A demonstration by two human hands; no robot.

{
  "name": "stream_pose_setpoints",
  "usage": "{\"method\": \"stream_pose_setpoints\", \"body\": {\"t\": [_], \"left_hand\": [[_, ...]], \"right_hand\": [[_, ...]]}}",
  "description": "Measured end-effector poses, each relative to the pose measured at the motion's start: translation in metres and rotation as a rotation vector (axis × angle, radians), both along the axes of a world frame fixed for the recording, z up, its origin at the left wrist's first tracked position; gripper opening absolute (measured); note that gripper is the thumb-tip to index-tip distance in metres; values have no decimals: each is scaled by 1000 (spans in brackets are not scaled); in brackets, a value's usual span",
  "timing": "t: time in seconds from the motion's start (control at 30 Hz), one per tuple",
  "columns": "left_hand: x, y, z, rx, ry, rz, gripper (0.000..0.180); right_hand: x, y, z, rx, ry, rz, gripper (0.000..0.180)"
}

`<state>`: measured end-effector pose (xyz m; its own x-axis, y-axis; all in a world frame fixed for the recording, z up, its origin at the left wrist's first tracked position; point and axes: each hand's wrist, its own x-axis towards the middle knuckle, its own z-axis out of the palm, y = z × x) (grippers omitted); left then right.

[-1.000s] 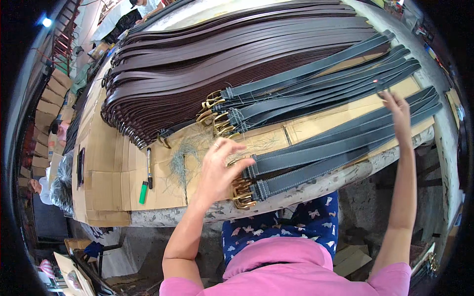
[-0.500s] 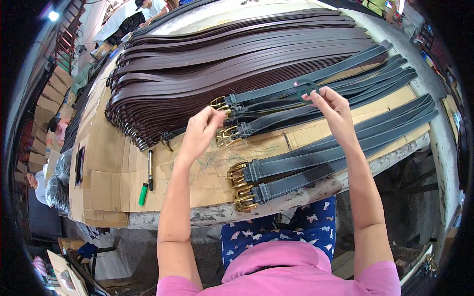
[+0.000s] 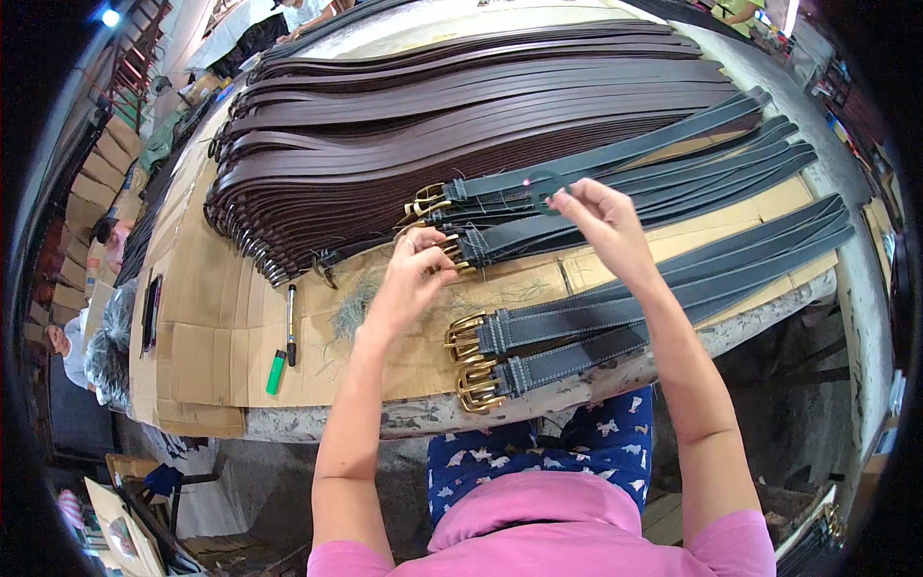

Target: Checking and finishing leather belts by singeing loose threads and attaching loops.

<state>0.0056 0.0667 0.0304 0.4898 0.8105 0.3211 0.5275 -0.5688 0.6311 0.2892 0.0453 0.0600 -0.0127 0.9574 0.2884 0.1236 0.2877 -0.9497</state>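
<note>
Head view: I see my left hand [image 3: 409, 274] pinching the brass buckle [image 3: 450, 252], right hand [image 3: 601, 216] gripping the dark belt [image 3: 538, 229] running rightward between them.

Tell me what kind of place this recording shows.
Probably a belt-making workshop. A big stack of dark brown belts covers a worktable lined with cardboard, grey belts with brass buckles lie in rows, and both hands, left hand and right hand, handle one.

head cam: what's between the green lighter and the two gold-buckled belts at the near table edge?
In the head view, only bare cardboard between the green lighter and the near belts' buckles, crossed by the left forearm.
</note>
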Motion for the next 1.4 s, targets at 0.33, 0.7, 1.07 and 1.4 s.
{"method": "stream_pose_setpoints", "body": {"t": [0.33,0.7,1.07,1.4], "left_hand": [[28,20,-6,-1,-109,148,19],[56,30,-9,66,-36,236,14],[50,24,1,-245,-249,350,22],[49,21,18,-218,137,361,49]], "right_hand": [[-47,30,-41,61,-238,-102,25],[-52,23,-48,31,-146,-179,22],[-50,20,-59,96,-71,-190,21],[-51,18,-57,32,-5,-164,21]]}}
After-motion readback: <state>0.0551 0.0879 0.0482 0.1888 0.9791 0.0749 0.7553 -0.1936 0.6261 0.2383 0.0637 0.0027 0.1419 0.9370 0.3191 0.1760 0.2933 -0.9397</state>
